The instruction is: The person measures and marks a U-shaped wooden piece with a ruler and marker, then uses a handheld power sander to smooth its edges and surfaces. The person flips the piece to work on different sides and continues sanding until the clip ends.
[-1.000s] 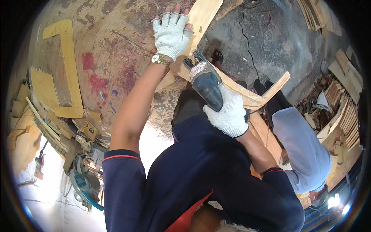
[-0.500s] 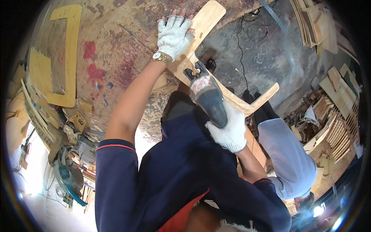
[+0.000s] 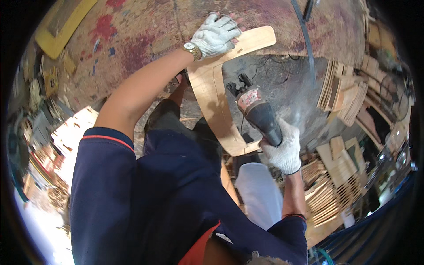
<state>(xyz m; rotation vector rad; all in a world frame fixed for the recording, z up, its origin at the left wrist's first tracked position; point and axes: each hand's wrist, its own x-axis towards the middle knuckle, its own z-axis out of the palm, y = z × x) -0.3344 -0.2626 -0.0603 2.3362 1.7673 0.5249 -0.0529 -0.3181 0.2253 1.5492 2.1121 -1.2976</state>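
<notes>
Head view. Left hand [image 3: 216,36]: in a white glove with bare fingertips, palm down, fingers stretched and slightly parted, laid over the upper arm of a pale wooden piece [image 3: 210,95]. On the same wrist, a gold wristwatch [image 3: 193,50]. Wooden piece: smooth, curved, roughly C-shaped, with a small slot in the upper arm; resting across the near edge of the tabletop [image 3: 150,26], with middle and lower arm overhanging toward the body.

Right hand [image 3: 283,148]: also in a white glove, closed around the rear body of a black power tool [image 3: 263,119]. Tool held clear of the wood, over the gap between both arms, dark head pointing up and left. Blade: cannot tell.

Toward the far left corner of the tabletop, a yellow frame [image 3: 55,46], partly cut off. At right, a bluish-grey strip [image 3: 304,42], reaching past the near edge; close by, a short dark bar [image 3: 309,9]. Below the near edge at right, stacked wooden slats [image 3: 340,95]. Near the right forearm, a co-worker's leg in pale grey cloth [image 3: 259,190].
</notes>
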